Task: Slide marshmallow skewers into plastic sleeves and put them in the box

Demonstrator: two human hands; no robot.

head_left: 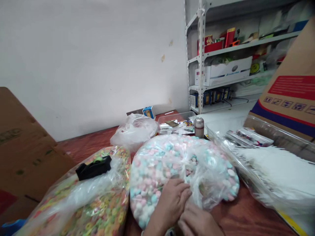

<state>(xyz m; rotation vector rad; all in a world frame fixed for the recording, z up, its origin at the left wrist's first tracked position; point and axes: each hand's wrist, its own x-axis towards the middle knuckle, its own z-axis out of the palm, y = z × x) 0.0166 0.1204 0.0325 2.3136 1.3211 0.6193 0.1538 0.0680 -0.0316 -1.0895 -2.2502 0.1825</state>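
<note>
A big clear plastic bag (152,164) full of small pink, blue and white puffy pieces lies on the table, its gathered, crumpled film loose at the middle. Over the near side of this bag, my left hand (173,198) has its fingers curled, close to the gathered film. Just right of it and nearer to me is my right hand (197,221), slightly blurred, its fingers bent in towards the left. What lies between the fingers of either hand is hidden. Left of them is another clear bag (108,205) of colourful ring-shaped pieces, with a black tape dispenser (93,167) on top.
Cardboard boxes stand at left (27,154) and right (290,82). A clear tray (236,164) with white sheets sits at right. Behind are a crumpled white bag (135,129), a shallow clear box (177,118) and a small cylindrical container (199,127). Metal shelves (202,55) rise behind.
</note>
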